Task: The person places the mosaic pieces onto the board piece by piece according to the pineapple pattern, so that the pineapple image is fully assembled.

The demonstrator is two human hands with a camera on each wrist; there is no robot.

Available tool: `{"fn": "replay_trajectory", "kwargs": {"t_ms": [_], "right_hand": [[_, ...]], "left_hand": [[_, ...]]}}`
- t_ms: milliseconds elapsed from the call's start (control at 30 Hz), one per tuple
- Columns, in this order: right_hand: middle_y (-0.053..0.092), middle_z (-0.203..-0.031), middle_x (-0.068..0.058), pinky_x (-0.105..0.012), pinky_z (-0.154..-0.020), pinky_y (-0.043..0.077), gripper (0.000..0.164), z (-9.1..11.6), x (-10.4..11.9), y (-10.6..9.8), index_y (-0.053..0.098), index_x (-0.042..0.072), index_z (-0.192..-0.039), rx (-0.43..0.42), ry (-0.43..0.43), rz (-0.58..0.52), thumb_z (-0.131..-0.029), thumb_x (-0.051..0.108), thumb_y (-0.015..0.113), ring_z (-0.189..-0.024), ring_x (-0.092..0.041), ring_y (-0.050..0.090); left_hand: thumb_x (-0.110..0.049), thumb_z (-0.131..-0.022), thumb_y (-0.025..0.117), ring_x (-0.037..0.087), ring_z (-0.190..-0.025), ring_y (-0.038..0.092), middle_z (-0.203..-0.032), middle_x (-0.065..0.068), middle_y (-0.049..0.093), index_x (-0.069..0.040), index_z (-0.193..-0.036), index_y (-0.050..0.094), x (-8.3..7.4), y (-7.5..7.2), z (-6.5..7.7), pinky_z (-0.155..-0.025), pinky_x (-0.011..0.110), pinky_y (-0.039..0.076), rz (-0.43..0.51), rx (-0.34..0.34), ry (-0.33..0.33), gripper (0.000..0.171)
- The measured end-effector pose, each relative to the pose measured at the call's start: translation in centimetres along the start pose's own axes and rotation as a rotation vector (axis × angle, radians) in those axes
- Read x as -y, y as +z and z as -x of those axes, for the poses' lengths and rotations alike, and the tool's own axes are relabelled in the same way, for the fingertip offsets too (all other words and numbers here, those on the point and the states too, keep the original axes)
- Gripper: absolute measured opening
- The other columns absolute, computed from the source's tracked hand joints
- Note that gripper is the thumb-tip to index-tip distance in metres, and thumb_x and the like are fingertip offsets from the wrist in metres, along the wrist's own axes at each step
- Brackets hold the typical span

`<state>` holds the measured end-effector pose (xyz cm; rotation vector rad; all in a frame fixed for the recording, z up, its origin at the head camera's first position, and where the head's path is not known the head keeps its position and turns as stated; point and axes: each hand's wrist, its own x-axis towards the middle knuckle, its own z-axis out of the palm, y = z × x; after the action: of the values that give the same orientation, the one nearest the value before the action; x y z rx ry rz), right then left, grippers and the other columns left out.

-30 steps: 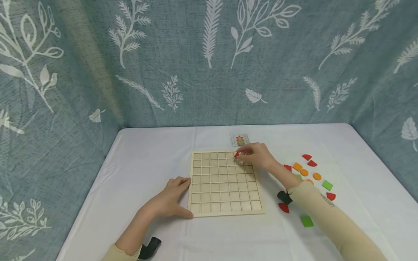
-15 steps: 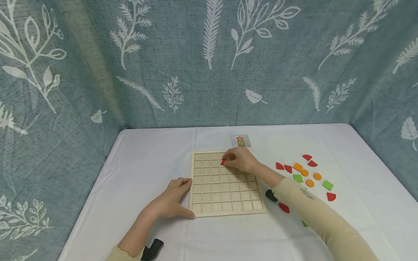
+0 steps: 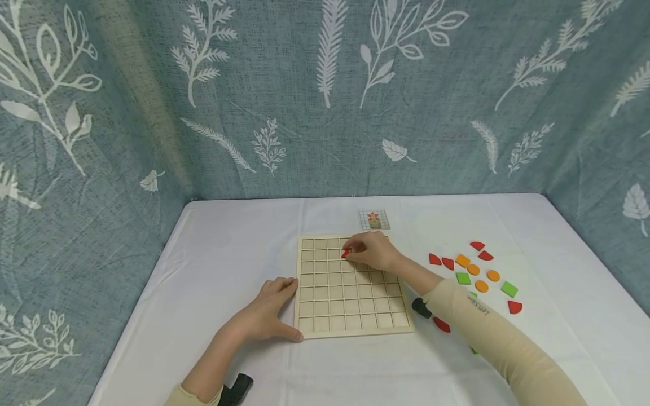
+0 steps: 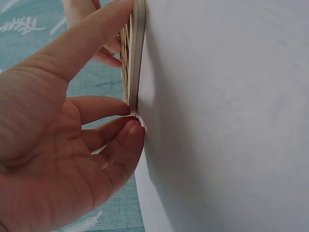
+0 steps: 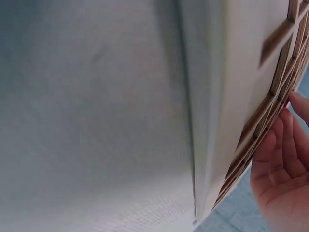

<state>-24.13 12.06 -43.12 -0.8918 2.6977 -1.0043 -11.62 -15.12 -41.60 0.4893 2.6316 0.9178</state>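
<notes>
A square wooden grid board [image 3: 336, 307] lies on the white table. My right hand [image 3: 374, 250] reaches over its back part and pinches a small red quarter-circle tile [image 3: 346, 253] between thumb and fingertips, right at a cell in the second row from the back. Seen from the right wrist, only a sliver of the red tile [image 5: 287, 103] shows at the fingertips. My left hand [image 3: 267, 310] rests spread against the board's left edge, thumb near the front corner. In the left wrist view its fingertips [image 4: 133, 135] touch the side of the frame.
A small printed card [image 3: 374, 219] with a coloured grid picture lies behind the board. To the right are scattered loose tiles: red quarter circles [image 3: 514, 307], orange circles [image 3: 493, 276], an orange square [image 3: 462, 260] and green squares [image 3: 509, 289]. My right sleeve partly covers some of them.
My right hand has moved left across the board with the red tile, from the back row's right part to the second row, then stayed nearly still. My left hand keeps its place.
</notes>
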Motion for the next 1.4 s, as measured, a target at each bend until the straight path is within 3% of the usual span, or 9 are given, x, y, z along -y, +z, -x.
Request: {"fn": "replay_trajectory", "kwargs": {"t_ms": [467, 667, 800, 1033, 1133, 1400], "right_hand": [[0.068, -0.097, -0.004, -0.024, -0.066, 0.047, 0.022, 1.6, -0.5, -0.8, 0.073, 0.005, -0.109, 0.004, -0.054, -0.001, -0.087, 0.010, 0.073, -0.076, -0.010, 0.054], [0.067, -0.097, -0.002, -0.026, -0.068, 0.049, 0.023, 2.1, -0.6, -1.1, 0.072, 0.007, -0.112, 0.025, -0.020, -0.034, -0.089, 0.010, 0.071, -0.078, -0.011, 0.057], [0.068, -0.101, -0.002, -0.026, -0.070, 0.051, 0.025, 2.7, -0.6, -1.8, 0.070, 0.007, -0.116, 0.011, 0.020, -0.059, -0.092, 0.011, 0.068, -0.084, -0.013, 0.061], [0.069, -0.109, -0.006, -0.033, -0.071, 0.051, 0.025, 5.3, -1.3, -4.4, 0.071, 0.008, -0.116, -0.108, 0.143, -0.077, -0.093, 0.018, 0.066, -0.092, -0.019, 0.063], [0.069, -0.111, -0.007, -0.035, -0.075, 0.051, 0.026, 6.9, -2.3, -5.8, 0.071, 0.008, -0.117, -0.151, 0.211, -0.067, -0.094, 0.020, 0.066, -0.094, -0.021, 0.064], [0.068, -0.111, -0.010, -0.030, -0.065, 0.051, 0.029, 11.1, -6.1, -8.6, 0.070, 0.006, -0.116, -0.194, 0.385, 0.024, -0.091, 0.022, 0.069, -0.095, -0.026, 0.062]], "left_hand": [[-0.029, -0.062, 0.092, 0.036, -0.136, 0.029, -0.150, 0.019, 0.036, 0.008, -0.146, 0.036, -0.5, 0.4, -0.6, -0.110, 0.052, 0.028, 0.014, 0.002, 0.014, 0.108], [-0.030, -0.062, 0.092, 0.036, -0.136, 0.029, -0.151, 0.019, 0.035, 0.008, -0.146, 0.036, -0.6, 0.7, -0.8, -0.111, 0.052, 0.028, 0.011, 0.007, 0.018, 0.108], [-0.031, -0.062, 0.092, 0.036, -0.137, 0.028, -0.151, 0.019, 0.034, 0.008, -0.146, 0.036, -0.6, 0.9, -0.8, -0.111, 0.053, 0.027, 0.006, 0.007, 0.020, 0.109], [-0.033, -0.062, 0.092, 0.038, -0.137, 0.027, -0.153, 0.021, 0.031, 0.010, -0.146, 0.035, -0.6, 0.9, -0.4, -0.110, 0.054, 0.028, 0.009, 0.001, 0.008, 0.110], [-0.034, -0.063, 0.092, 0.038, -0.138, 0.026, -0.154, 0.020, 0.030, 0.009, -0.146, 0.034, -0.6, 0.8, -0.2, -0.110, 0.055, 0.028, 0.002, -0.001, -0.001, 0.110], [-0.034, -0.065, 0.091, 0.039, -0.139, 0.025, -0.154, 0.021, 0.030, 0.009, -0.146, 0.034, -0.4, 0.6, 0.0, -0.110, 0.055, 0.028, -0.006, 0.006, 0.006, 0.108]]}}
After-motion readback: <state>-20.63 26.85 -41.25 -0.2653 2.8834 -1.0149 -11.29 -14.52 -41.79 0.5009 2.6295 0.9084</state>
